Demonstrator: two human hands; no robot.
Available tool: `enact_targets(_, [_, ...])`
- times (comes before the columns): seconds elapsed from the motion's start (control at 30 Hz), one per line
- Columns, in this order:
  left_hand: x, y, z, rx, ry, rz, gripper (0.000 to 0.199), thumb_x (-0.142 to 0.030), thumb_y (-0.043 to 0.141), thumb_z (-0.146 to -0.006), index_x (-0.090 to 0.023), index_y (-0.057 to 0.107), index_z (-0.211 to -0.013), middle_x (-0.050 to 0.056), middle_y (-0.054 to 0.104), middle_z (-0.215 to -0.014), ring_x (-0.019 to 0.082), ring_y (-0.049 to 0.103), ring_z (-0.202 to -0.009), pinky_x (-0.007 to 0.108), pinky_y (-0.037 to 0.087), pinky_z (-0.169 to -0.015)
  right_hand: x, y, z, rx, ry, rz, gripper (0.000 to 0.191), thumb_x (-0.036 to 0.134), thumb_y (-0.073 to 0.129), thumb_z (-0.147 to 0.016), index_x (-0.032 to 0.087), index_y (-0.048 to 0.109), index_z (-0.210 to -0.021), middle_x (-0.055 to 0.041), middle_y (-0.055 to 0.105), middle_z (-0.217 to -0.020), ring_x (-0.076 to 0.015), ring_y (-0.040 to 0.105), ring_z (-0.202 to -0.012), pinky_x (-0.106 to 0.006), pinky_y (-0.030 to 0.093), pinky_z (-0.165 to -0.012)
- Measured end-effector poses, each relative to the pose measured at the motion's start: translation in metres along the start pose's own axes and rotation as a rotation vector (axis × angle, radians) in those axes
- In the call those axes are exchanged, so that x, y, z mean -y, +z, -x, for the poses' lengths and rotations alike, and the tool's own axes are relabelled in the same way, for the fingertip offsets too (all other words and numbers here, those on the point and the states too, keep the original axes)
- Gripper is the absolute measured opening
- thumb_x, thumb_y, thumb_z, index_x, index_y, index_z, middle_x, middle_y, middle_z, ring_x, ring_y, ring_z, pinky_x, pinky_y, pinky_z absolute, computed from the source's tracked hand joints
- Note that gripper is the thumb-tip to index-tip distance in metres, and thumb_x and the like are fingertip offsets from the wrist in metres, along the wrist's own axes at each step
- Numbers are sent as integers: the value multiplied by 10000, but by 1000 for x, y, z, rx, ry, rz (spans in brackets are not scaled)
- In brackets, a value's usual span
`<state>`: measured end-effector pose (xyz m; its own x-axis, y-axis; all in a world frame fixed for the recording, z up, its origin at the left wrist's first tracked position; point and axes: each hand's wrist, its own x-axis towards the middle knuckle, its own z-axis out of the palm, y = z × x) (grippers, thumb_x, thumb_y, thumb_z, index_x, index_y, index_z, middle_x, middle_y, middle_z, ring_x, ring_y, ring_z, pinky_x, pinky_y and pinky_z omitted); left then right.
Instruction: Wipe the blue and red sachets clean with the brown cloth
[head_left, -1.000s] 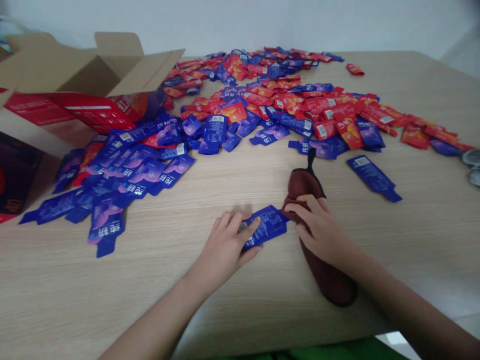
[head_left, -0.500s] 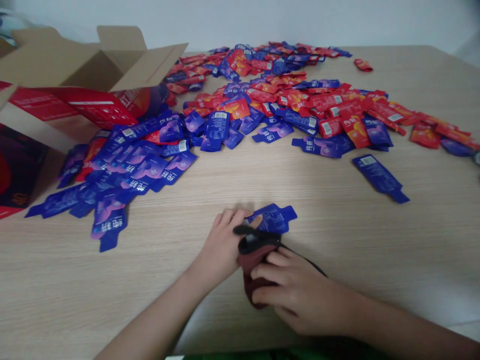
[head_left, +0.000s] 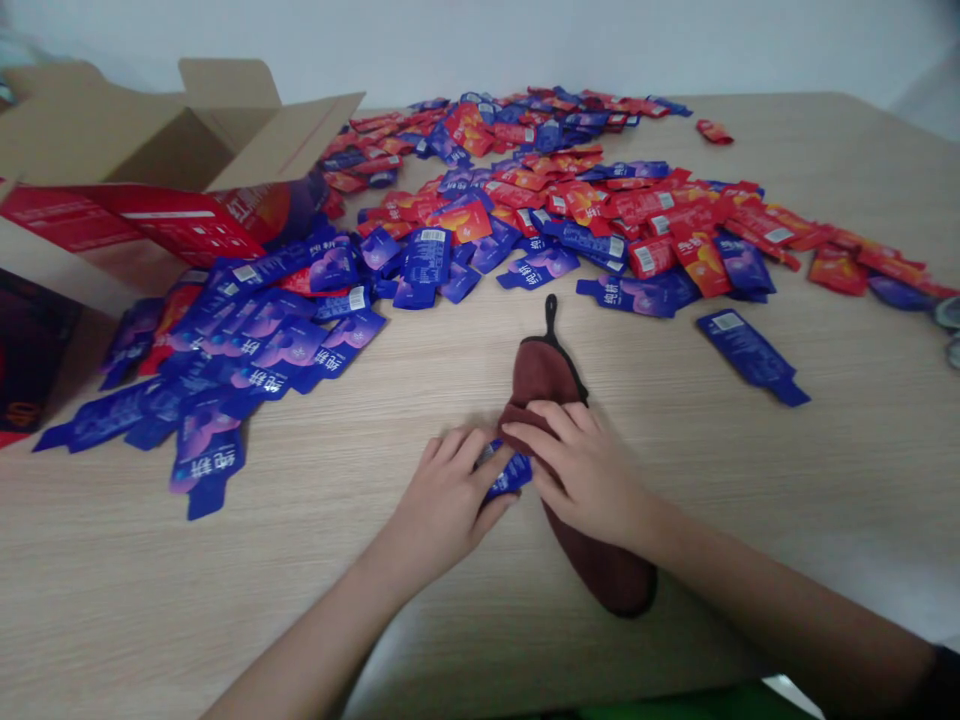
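A maroon cloth piece (head_left: 545,372) with black edging and a small black tab at its far end lies lengthwise on the table in front of me. My right hand (head_left: 581,462) grips it at the middle, where the cloth is bunched into a fold. Just left of it, my left hand (head_left: 457,490) holds a blue sachet (head_left: 514,476) against the tabletop between thumb and fingers. Part of that sachet is hidden by my left fingers, and its right end meets the cloth by my right fingers.
Open cardboard boxes (head_left: 187,215) stand at the left. A pile of blue sachets (head_left: 262,340) lies beside them. Red and blue sachets (head_left: 585,200) spread across the back of the table (head_left: 420,380). One blue sachet (head_left: 750,350) lies apart at right.
The maroon cloth, folded up in my right hand before, now lies stretched out along the table. My right hand has moved slightly away from me. My left hand still holds the blue sachet, now more covered.
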<state>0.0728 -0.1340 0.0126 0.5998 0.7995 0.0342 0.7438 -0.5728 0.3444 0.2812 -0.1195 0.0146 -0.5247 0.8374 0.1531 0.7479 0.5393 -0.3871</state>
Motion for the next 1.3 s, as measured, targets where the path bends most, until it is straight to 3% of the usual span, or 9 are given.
enact_targets(0.2, [3, 1, 1, -14, 22, 34, 499, -349, 555, -946, -235, 442, -1418, 104, 514, -1340, 305, 434, -1237, 485, 425, -962, -32, -16, 7, -24, 113, 52, 369, 125, 483, -846, 204, 649, -1166, -122, 552, -1171, -282, 497, -986, -493, 457, -878])
enact_targets(0.33, [4, 0, 0, -11, 21, 24, 487, -361, 567, -936, -228, 471, -1394, 105, 530, -1312, 304, 454, -1205, 480, 437, -937, -14, -23, -2, -104, 67, -18, 378, 86, 454, -834, 195, 627, -1152, -119, 545, -1130, -280, 495, -1028, -488, 453, -904])
enact_targets(0.43, [-1, -1, 0, -3, 1, -38, 386, -380, 570, -929, -219, 573, -1280, 104, 562, -1255, 309, 479, -1169, 477, 444, -918, 4, -14, -5, -29, -42, -60, 411, 91, 478, -826, 213, 603, -1198, -116, 539, -1197, -273, 487, -1057, -472, 457, -909])
enact_targets(0.6, [-5, 2, 0, -11, -26, -182, 493, -375, 586, -918, -217, 492, -1376, 95, 565, -1305, 313, 496, -1149, 461, 450, -894, -14, -9, 0, 31, 44, -31, 401, 57, 458, -801, 198, 620, -1140, -113, 563, -1128, -273, 496, -1008, -487, 459, -898])
enact_targets(0.77, [38, -4, -5, -131, -263, -382, 445, -352, 479, -963, -144, 515, -1355, 142, 575, -1278, 324, 517, -1125, 462, 441, -882, -40, -28, 1, -131, 49, -196, 454, 9, 430, -774, 221, 562, -1152, -87, 553, -1161, -247, 516, -1117, -461, 432, -987])
enact_targets(0.9, [91, -30, -10, -230, -548, -545, 474, -399, 377, -989, -108, 522, -1333, 176, 564, -1242, 358, 497, -1132, 478, 427, -879, -43, -39, 1, -222, 38, -231, 450, 16, 452, -758, 248, 575, -1123, -74, 560, -1161, -250, 519, -1160, -466, 419, -1010])
enact_targets(1.0, [114, -52, -14, -248, -619, -566, 488, -395, 287, -1011, -118, 481, -1362, 163, 536, -1269, 350, 479, -1138, 463, 428, -870, -51, -43, 6, -279, 97, -241, 440, 41, 469, -756, 267, 581, -1116, -59, 572, -1142, -250, 536, -1154, -455, 426, -1006])
enact_targets(1.17, [126, -69, -25, -248, -663, -554, 478, -345, 276, -1014, -68, 468, -1353, 166, 535, -1244, 358, 467, -1119, 512, 417, -883, -80, -43, 27, -332, 211, -240, 387, 77, 476, -773, 262, 584, -1095, -60, 580, -1110, -256, 551, -1140, -461, 425, -1001])
enact_targets(1.3, [115, -66, -55, -256, -632, -536, 485, -282, 365, -967, 20, 463, -1335, 243, 486, -1274, 426, 449, -1153, 572, 402, -885, -100, -37, 42, -365, 257, -245, 380, 87, 485, -765, 264, 591, -1084, -58, 591, -1112, -265, 553, -1135, -476, 429, -993])
